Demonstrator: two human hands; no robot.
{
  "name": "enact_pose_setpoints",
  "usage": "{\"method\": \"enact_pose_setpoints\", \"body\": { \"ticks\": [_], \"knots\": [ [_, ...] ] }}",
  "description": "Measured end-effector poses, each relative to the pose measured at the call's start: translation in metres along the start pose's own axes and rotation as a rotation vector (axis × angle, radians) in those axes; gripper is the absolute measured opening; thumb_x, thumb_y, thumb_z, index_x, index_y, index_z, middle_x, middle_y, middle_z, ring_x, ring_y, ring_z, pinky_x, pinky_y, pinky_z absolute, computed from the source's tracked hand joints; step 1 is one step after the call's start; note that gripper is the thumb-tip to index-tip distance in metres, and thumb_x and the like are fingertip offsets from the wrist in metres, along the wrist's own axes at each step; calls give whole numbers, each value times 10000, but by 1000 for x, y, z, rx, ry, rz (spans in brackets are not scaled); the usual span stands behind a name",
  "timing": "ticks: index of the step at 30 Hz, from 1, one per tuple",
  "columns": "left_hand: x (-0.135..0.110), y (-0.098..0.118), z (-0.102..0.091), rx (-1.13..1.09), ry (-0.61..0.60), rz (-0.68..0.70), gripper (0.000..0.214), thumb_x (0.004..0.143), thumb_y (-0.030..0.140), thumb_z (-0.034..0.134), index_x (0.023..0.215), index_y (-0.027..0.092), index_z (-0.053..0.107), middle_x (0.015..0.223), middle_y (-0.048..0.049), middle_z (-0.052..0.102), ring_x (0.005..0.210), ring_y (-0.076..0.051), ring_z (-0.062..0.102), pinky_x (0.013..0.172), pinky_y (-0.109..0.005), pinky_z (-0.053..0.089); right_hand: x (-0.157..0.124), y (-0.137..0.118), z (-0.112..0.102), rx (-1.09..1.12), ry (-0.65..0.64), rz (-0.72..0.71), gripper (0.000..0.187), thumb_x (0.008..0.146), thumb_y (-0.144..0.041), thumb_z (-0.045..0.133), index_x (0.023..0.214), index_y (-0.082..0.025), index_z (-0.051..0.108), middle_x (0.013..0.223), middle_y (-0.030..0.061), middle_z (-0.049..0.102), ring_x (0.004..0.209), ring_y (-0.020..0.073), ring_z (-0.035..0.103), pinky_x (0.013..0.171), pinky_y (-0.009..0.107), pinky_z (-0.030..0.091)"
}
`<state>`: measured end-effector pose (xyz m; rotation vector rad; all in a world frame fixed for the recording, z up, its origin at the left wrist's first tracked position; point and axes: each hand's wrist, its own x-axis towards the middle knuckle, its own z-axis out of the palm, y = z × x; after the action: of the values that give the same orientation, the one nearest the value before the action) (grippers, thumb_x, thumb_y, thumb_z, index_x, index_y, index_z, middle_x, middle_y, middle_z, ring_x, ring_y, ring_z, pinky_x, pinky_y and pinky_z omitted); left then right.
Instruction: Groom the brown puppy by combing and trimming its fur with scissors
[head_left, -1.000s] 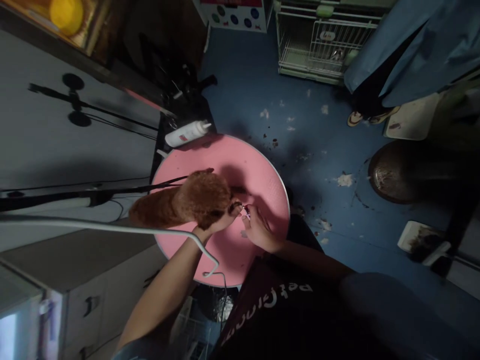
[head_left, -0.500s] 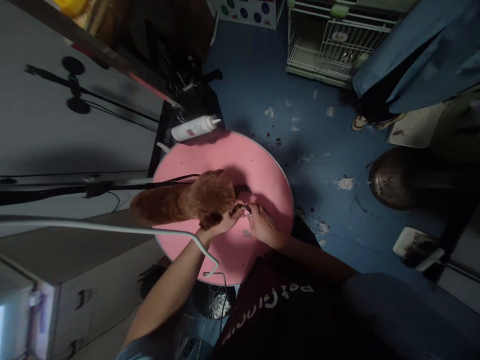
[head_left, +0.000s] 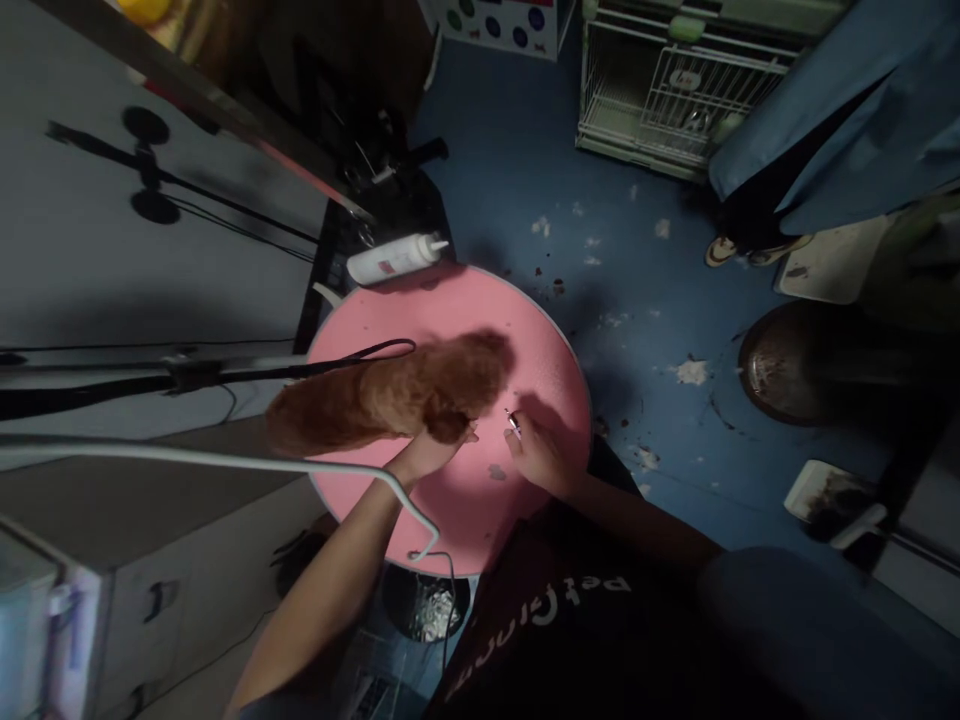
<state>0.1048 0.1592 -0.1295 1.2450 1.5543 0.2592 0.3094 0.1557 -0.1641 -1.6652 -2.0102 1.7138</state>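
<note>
A brown curly-haired dog [head_left: 390, 395] is on a round pink table [head_left: 540, 340], its head lowered toward my hands. My left hand [head_left: 435, 455] is at the dog's head, partly covered by an ear. Its fingers look curled, and the head hides whatever they hold. Between the fingers of my right hand [head_left: 538, 455] is a small metal nail clipper [head_left: 513, 421], pointing toward the dog and apart from it. A black loop [head_left: 390, 346] on an arm lies over the dog's back.
A white squeeze bottle [head_left: 394, 260] lies by the table's far edge. A pale bent metal rod [head_left: 345, 466] crosses above the near left side. Behind are a wire cage [head_left: 645, 90] and a person's legs [head_left: 795, 130]. A round dark base [head_left: 780, 360] stands on the blue floor.
The dog's head has swung forward and down over my left hand. The hands, close together before at a dark paw, are apart; my right hand has drawn back right with the nail clipper.
</note>
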Motion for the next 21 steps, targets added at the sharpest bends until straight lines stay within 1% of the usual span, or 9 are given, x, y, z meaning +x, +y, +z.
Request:
{"method": "enact_pose_setpoints", "body": {
  "ticks": [3, 5, 6, 8, 10, 13, 15, 18, 21],
  "knots": [
    [-7, 5, -22, 164, -49, -4, 183, 835, 318, 484, 830, 170, 592, 806, -73, 701, 758, -191, 659, 736, -310, 528, -1, 16, 17, 151, 0, 32, 311, 950, -229, 425, 1229, -161, 543, 1084, 129, 701, 998, 236, 669, 834, 315, 495],
    [-9, 11, -28, 253, -101, 14, 159, 834, 275, 486, 867, 166, 598, 805, -68, 705, 758, -186, 658, 720, -292, 515, -3, 24, 29, 261, -10, 30, 318, 935, -198, 426, 1230, -159, 537, 1087, 128, 696, 992, 223, 667, 850, 321, 509],
    [-9, 13, -28, 269, -134, 30, 156, 839, 262, 485, 868, 166, 605, 794, -63, 702, 745, -179, 653, 704, -280, 509, -5, 27, 34, 313, -14, 21, 315, 929, -190, 427, 1223, -163, 536, 1084, 125, 694, 985, 218, 667, 852, 326, 516],
    [-7, 17, -20, 234, -170, 59, 177, 865, 254, 466, 833, 171, 619, 758, -51, 688, 705, -165, 640, 679, -266, 501, -10, 28, 40, 385, -18, -11, 285, 927, -199, 432, 1190, -180, 542, 1044, 109, 696, 946, 211, 672, 837, 334, 531],
    [-3, 19, -7, 149, -155, 95, 205, 883, 274, 464, 773, 183, 611, 719, -39, 663, 682, -160, 622, 684, -273, 504, -16, 23, 41, 420, -12, -40, 244, 935, -222, 431, 1151, -198, 543, 984, 85, 697, 881, 200, 677, 795, 328, 546],
    [2, 23, 12, 61, -109, 149, 233, 893, 325, 476, 711, 201, 550, 702, -17, 602, 703, -157, 583, 729, -290, 512, -21, 10, 35, 508, 27, -62, 224, 953, -256, 416, 1149, -210, 513, 972, 68, 687, 780, 172, 673, 707, 295, 557],
    [4, 26, 20, -11, -77, 160, 231, 914, 357, 454, 757, 202, 522, 742, -7, 565, 731, -148, 560, 737, -288, 514, -19, 0, 29, 552, 90, -65, 218, 950, -253, 422, 1151, -220, 500, 1004, 68, 682, 790, 170, 671, 700, 292, 558],
    [3, 29, 28, -152, -14, 135, 218, 922, 372, 459, 799, 195, 499, 757, 2, 507, 718, -133, 524, 701, -278, 508, -13, -9, 21, 506, 171, -79, 224, 923, -210, 447, 1138, -220, 508, 1030, 70, 676, 871, 186, 664, 760, 312, 551],
    [1, 28, 33, -212, 21, 98, 211, 917, 374, 470, 822, 189, 501, 746, 6, 492, 688, -125, 508, 650, -263, 492, -7, -13, 17, 452, 183, -127, 246, 913, -182, 447, 1151, -184, 506, 1026, 95, 663, 889, 196, 650, 777, 317, 537]
  ]
}}
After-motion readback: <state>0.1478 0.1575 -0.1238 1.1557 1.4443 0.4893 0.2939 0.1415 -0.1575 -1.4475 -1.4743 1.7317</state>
